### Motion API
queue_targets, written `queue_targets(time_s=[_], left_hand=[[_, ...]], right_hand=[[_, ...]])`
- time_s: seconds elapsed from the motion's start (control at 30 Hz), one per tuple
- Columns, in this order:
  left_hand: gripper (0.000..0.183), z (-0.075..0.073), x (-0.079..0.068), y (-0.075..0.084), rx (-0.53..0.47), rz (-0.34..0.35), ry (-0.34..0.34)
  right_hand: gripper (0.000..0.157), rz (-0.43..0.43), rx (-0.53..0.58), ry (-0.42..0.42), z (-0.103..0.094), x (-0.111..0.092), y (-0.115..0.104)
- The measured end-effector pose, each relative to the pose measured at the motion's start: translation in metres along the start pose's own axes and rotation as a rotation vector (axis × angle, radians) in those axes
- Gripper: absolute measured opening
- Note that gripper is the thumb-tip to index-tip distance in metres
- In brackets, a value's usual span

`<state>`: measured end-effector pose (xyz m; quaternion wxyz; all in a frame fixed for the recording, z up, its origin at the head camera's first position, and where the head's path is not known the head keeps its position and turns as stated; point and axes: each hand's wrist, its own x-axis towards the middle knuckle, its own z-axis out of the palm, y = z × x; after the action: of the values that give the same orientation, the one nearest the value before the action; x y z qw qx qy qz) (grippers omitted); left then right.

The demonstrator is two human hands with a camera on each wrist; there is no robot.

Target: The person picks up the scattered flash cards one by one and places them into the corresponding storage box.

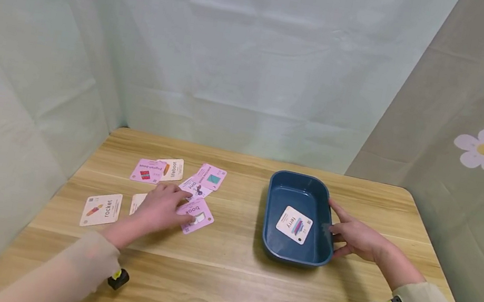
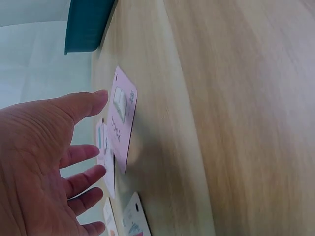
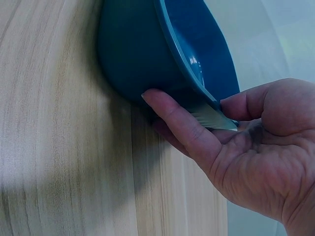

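Note:
My left hand point(image 1: 163, 205) is over the pink "book" card point(image 1: 199, 217), its thumb near the card and its fingers apart and loosely bent. By its fingertips lies the "ant" card point(image 1: 195, 189), partly under a pink card with a teal picture point(image 1: 213, 178). With my right hand point(image 1: 358, 238) I hold the right side of a blue bin point(image 1: 269, 241). In the right wrist view the thumb is at the rim and the fingers point(image 3: 172, 115) lie along the outer wall. A "ferry" card point(image 1: 294, 224) lies in the bin.
A pink "English book" card point(image 1: 147, 171) overlaps the "lifeboat" card point(image 1: 173, 169) at the back left. The "rocket" card point(image 1: 101, 210) lies at the left. Another card point(image 1: 136, 202) is mostly hidden by my left hand. Curtains hang behind the wooden table point(image 1: 219, 286).

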<state>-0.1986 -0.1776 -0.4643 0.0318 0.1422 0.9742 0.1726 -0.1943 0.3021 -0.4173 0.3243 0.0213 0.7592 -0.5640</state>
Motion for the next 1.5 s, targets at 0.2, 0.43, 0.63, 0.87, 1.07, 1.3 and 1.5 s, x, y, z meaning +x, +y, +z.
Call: queue_targets(time_s=[0.2, 0.43, 0.63, 0.87, 1.07, 1.3, 1.5], left_hand=[[0.075, 0.008, 0.003, 0.006, -0.006, 0.002, -0.011], [0.073, 0.013, 0.005, 0.012, -0.001, -0.015, 0.021], [0.076, 0.018, 0.008, 0.015, 0.014, -0.036, 0.033], [0.084, 0.023, 0.012, 0.020, 0.019, -0.055, 0.037], [0.089, 0.024, 0.015, 0.021, 0.013, -0.072, 0.032], [0.088, 0.027, 0.019, 0.024, 0.028, -0.086, 0.007], [0.085, 0.027, 0.022, 0.025, 0.020, -0.105, 0.001]], right_hand=[[0.082, 0.001, 0.002, -0.003, 0.000, 0.000, 0.001], [0.082, 0.000, -0.003, -0.009, 0.000, -0.001, 0.001], [0.082, -0.001, -0.004, -0.013, -0.001, -0.001, 0.001], [0.083, -0.001, -0.001, -0.014, -0.002, -0.001, 0.001], [0.083, -0.002, 0.002, -0.017, -0.002, -0.001, 0.001], [0.083, 0.000, -0.002, -0.018, -0.001, -0.001, 0.000], [0.083, -0.005, 0.000, -0.025, -0.001, -0.001, -0.002]])
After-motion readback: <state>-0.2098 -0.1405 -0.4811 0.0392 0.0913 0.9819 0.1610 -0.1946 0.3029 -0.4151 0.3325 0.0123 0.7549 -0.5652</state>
